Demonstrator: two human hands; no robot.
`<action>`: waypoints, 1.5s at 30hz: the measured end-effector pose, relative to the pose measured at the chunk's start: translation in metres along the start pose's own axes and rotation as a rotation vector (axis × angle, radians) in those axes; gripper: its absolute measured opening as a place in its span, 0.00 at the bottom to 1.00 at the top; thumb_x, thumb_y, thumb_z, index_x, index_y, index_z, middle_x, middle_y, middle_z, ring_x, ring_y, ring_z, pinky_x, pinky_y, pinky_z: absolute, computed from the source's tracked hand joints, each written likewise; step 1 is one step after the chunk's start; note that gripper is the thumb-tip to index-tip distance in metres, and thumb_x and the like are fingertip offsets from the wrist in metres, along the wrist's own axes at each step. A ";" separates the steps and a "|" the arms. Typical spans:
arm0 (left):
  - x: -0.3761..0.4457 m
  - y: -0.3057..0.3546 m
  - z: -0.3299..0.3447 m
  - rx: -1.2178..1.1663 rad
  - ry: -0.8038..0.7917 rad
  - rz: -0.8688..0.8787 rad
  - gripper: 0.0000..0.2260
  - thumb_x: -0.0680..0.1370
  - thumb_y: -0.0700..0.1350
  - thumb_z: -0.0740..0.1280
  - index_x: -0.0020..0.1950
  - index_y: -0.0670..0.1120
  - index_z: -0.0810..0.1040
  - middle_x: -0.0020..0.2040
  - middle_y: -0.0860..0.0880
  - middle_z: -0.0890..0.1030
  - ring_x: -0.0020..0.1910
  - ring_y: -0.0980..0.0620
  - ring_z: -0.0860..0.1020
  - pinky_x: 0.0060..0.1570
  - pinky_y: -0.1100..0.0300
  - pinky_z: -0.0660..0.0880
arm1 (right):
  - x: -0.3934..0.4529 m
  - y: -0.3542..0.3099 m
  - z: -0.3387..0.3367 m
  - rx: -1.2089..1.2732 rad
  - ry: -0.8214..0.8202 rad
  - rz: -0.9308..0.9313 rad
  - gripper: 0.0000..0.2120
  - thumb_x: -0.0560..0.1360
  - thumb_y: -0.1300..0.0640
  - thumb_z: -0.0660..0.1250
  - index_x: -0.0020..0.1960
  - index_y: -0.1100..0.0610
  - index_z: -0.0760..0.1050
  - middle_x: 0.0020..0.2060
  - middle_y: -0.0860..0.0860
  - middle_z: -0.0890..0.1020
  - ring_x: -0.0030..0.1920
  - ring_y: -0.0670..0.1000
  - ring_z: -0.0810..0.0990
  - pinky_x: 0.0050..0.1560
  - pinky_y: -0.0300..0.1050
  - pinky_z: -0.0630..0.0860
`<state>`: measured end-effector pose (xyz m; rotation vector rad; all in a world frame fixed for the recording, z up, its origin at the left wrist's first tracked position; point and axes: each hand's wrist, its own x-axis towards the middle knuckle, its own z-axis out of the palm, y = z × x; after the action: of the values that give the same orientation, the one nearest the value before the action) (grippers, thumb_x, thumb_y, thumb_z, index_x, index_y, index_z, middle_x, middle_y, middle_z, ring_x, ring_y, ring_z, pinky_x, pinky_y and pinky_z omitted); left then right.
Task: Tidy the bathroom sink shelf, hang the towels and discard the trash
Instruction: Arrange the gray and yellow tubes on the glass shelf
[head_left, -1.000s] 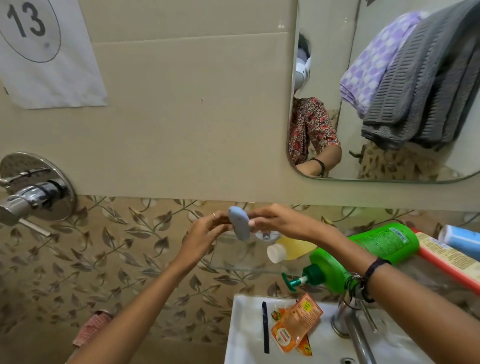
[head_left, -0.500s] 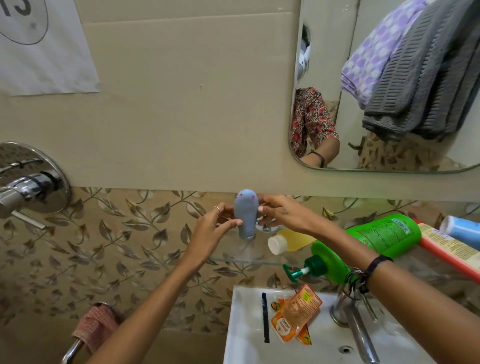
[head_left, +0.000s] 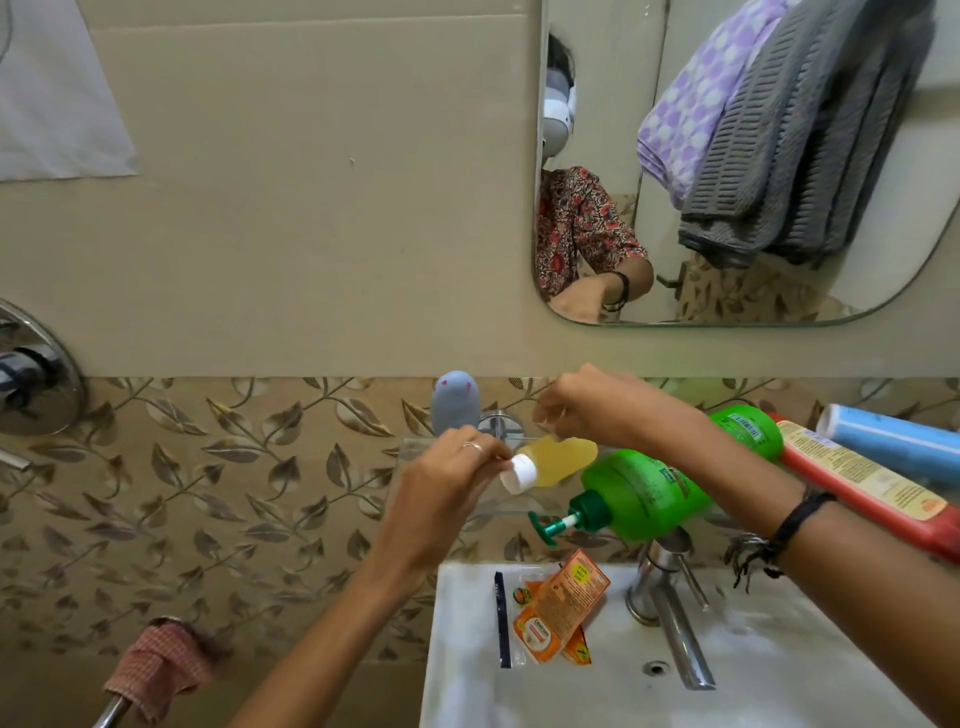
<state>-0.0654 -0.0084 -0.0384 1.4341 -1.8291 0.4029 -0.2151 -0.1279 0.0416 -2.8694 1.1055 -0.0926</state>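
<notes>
A small blue-grey bottle (head_left: 454, 402) stands upright at the left end of the glass shelf (head_left: 415, 452). Beside it a yellow bottle (head_left: 563, 457) with a white cap lies on its side. My left hand (head_left: 441, 499) pinches that white cap. My right hand (head_left: 587, 410) hovers just above the yellow bottle's far end, fingers loosely curled and holding nothing I can see. A green pump bottle (head_left: 649, 493), a red tube (head_left: 857, 483) and a blue bottle (head_left: 893, 436) lie on the shelf to the right. Orange wrappers (head_left: 561, 608) and a dark sachet (head_left: 501, 618) lie on the sink (head_left: 467, 691).
A chrome tap (head_left: 670, 618) rises from the sink under my right forearm. A red checked cloth (head_left: 161, 665) hangs on a bar at lower left. The mirror (head_left: 597, 104) reflects a purple and a grey towel. A shower valve (head_left: 31, 374) sits on the left wall.
Both hands let go of the blue-grey bottle, which now stands on the shelf. My left hand moved down to the yellow bottle's cap and my right hand shifted right above it.
</notes>
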 end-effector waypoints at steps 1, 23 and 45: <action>0.006 0.008 0.003 -0.038 -0.043 -0.024 0.06 0.74 0.43 0.68 0.50 0.44 0.78 0.44 0.48 0.81 0.42 0.52 0.78 0.39 0.59 0.77 | -0.002 0.002 0.000 -0.040 -0.020 0.021 0.14 0.71 0.57 0.70 0.56 0.52 0.77 0.53 0.53 0.81 0.51 0.56 0.79 0.44 0.45 0.74; 0.037 0.021 0.026 -1.069 -0.073 -0.789 0.11 0.70 0.53 0.70 0.50 0.51 0.77 0.47 0.49 0.82 0.41 0.58 0.83 0.37 0.69 0.77 | -0.024 0.009 0.019 -0.246 0.354 -0.228 0.28 0.72 0.66 0.63 0.69 0.47 0.67 0.65 0.51 0.74 0.51 0.56 0.82 0.37 0.45 0.74; 0.032 0.025 0.048 -0.396 0.054 -0.586 0.18 0.74 0.45 0.69 0.62 0.46 0.71 0.50 0.51 0.75 0.46 0.57 0.75 0.35 0.72 0.69 | -0.021 0.005 0.025 0.665 0.308 -0.024 0.14 0.76 0.59 0.63 0.62 0.57 0.70 0.52 0.53 0.78 0.53 0.51 0.78 0.55 0.54 0.78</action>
<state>-0.1089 -0.0536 -0.0417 1.5619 -1.2680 -0.2045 -0.2322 -0.1167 0.0155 -2.3053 0.8571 -0.7658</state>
